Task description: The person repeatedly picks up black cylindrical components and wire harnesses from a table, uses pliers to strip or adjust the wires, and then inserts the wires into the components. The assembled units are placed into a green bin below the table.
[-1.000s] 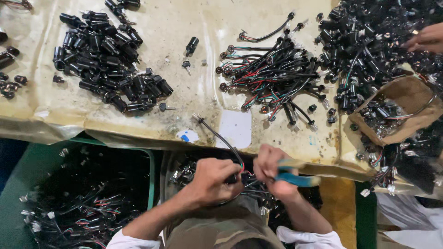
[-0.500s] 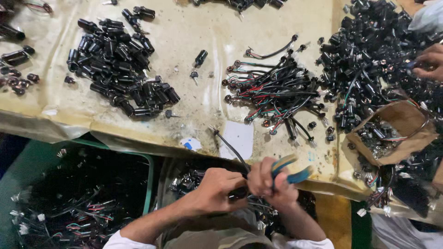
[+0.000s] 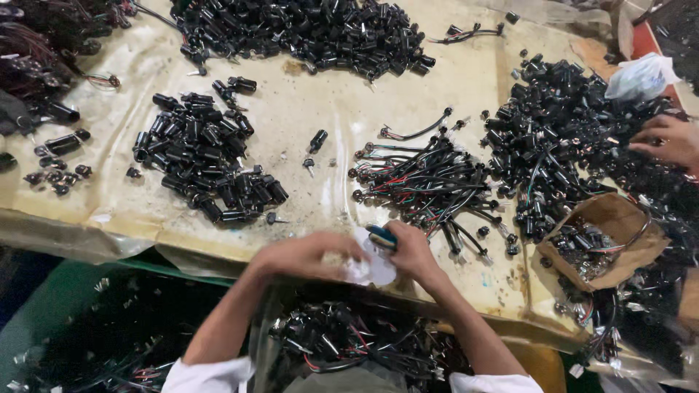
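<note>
My right hand (image 3: 413, 256) is closed around a small blue-handled tool (image 3: 381, 236) at the table's near edge. My left hand (image 3: 309, 255) meets it from the left, fingers curled over a white patch (image 3: 377, 271) on the table cover. What those fingers pinch is hidden. Just beyond the hands lies a heap of black wired parts (image 3: 429, 182) with red and green leads. A pile of black cylindrical parts (image 3: 204, 164) sits to the left.
A bigger heap of black parts (image 3: 320, 33) lies at the far edge and another (image 3: 568, 124) at the right, where another person's hand (image 3: 670, 140) reaches in. A cardboard box (image 3: 608, 218) holds parts. A bin of wired parts (image 3: 349, 342) sits under my arms.
Both hands have moved up over the table edge onto the white patch. The black cable that stuck up from my left hand is no longer visible. The view has shifted forward.
</note>
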